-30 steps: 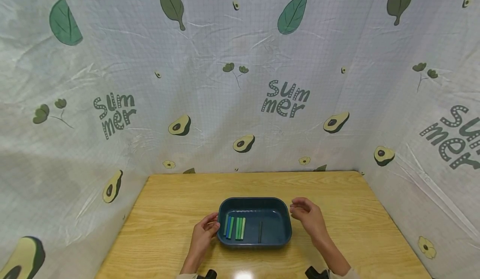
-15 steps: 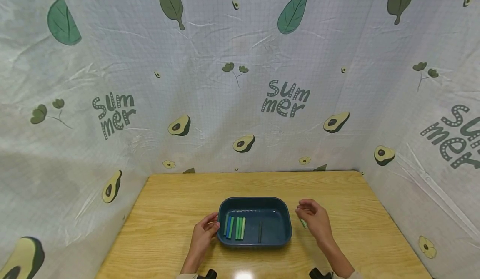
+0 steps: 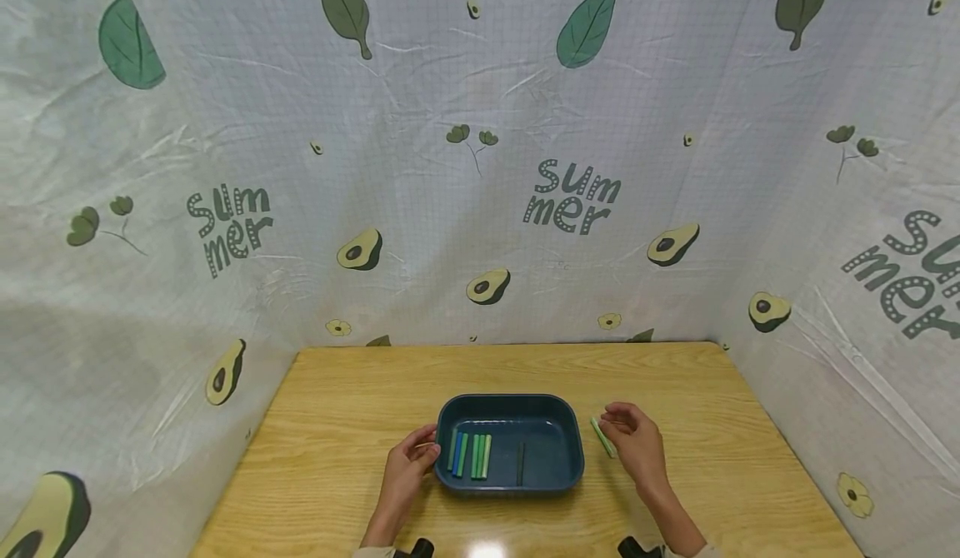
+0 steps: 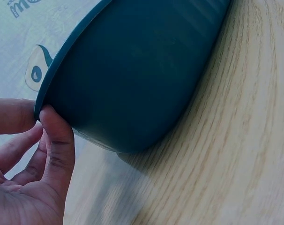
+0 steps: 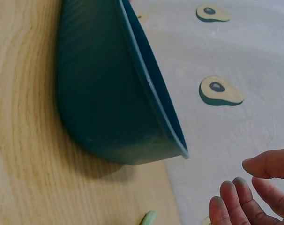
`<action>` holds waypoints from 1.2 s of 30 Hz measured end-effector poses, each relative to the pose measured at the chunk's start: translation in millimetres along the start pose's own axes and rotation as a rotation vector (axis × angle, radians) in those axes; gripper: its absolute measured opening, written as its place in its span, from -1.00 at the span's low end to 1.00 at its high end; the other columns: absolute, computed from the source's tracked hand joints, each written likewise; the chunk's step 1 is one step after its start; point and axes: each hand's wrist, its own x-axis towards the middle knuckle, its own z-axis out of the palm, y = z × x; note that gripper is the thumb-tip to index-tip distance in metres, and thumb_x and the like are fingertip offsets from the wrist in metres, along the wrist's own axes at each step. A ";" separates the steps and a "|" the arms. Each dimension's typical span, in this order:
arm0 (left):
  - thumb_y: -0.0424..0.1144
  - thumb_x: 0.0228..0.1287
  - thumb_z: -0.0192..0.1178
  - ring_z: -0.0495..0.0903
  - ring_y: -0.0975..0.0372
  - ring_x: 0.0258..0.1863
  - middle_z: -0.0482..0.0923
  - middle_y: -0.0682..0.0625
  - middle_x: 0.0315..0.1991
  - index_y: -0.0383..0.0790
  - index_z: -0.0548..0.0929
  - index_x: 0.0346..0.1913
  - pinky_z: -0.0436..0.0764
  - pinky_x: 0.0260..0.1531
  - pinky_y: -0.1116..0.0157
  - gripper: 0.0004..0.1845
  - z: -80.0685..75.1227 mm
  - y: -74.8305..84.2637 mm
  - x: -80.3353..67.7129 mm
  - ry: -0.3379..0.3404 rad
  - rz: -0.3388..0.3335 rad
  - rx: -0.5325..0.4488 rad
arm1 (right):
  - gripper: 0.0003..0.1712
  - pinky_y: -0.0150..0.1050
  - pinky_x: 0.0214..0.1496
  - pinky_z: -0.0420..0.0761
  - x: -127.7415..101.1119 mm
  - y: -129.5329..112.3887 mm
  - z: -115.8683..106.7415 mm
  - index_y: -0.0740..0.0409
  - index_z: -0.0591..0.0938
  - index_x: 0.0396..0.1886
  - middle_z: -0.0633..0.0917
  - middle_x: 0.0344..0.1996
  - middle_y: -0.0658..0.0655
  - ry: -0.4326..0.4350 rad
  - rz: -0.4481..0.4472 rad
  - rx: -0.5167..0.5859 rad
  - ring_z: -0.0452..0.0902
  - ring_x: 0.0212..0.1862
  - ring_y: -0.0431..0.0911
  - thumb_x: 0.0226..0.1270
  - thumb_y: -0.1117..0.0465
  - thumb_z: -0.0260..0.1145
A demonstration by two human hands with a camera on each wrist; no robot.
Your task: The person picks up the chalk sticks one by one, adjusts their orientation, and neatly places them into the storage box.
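A dark teal rectangular tray [image 3: 555, 466] stands on the table, with several short green and blue pastel sticks [image 3: 474, 456] lined up in its left half. One dark stick [image 3: 521, 464] lies apart, right of its middle. My left hand [image 3: 403, 470] pinches the tray's left rim between thumb and finger, as the left wrist view shows. A pale green pastel stick [image 3: 603, 438] lies slanted on the table beyond the tray's right side. Beside it is my right hand [image 3: 634, 445], fingers loosely bent and holding nothing; its fingertips [image 5: 218, 201] look smudged grey-green.
The wooden table [image 3: 337, 425] carries the tray near its front middle. A white sheet [image 3: 420, 166] printed with avocados, leaves and lettering hangs along the back and both sides. Dark devices [image 3: 637, 548] are strapped at both wrists.
My right hand has moved away from the tray's right rim, a little to the right. The pale green stick has come into view on the table. My left hand stays on the rim.
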 end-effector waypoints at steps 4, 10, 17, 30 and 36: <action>-0.45 0.36 0.13 0.59 0.30 -0.13 0.48 -0.33 0.10 -0.40 0.48 0.28 0.63 -0.26 0.37 -0.57 0.6 1.0 -1.2 0.009 -0.001 0.002 | -0.67 -0.51 -0.13 0.56 3.0 6.8 1.9 0.23 0.56 0.07 0.68 0.00 0.27 0.014 0.017 0.009 0.60 -0.17 -0.35 0.34 0.28 0.31; -0.44 0.36 0.14 0.58 0.27 -0.10 0.47 -0.35 0.11 -0.43 0.46 0.29 0.63 -0.25 0.36 -0.56 0.5 -1.9 0.3 0.002 -0.003 -0.011 | -0.66 -0.53 -0.16 0.56 7.8 17.1 4.3 0.25 0.56 0.07 0.69 -0.02 0.29 0.044 0.032 0.005 0.58 -0.24 -0.42 0.32 0.32 0.31; -0.44 0.36 0.15 0.57 0.31 -0.12 0.47 -0.33 0.11 -0.43 0.46 0.28 0.64 -0.25 0.34 -0.55 1.2 -1.0 -1.0 0.008 -0.003 -0.012 | -0.62 -0.54 -0.19 0.54 11.5 26.8 6.8 0.28 0.55 0.11 0.70 -0.01 0.29 0.068 0.046 -0.015 0.58 -0.23 -0.41 0.32 0.30 0.31; -0.45 0.36 0.15 0.57 0.30 -0.13 0.46 -0.33 0.10 -0.42 0.47 0.28 0.62 -0.27 0.37 -0.56 2.2 0.4 -1.2 0.010 -0.004 -0.021 | -0.62 -0.48 -0.23 0.52 17.1 38.6 9.8 0.28 0.58 0.07 0.74 -0.08 0.28 0.116 0.085 -0.046 0.67 -0.15 -0.15 0.29 0.26 0.34; -0.43 0.34 0.18 0.58 0.36 -0.18 0.47 -0.33 0.07 -0.43 0.49 0.25 0.63 -0.27 0.37 -0.57 1.3 -1.1 -1.0 0.019 0.019 -0.024 | -0.65 -0.46 -0.28 0.51 19.7 43.2 13.1 0.30 0.60 0.02 0.77 -0.18 0.28 0.149 0.083 -0.065 0.67 -0.24 -0.19 0.26 0.26 0.37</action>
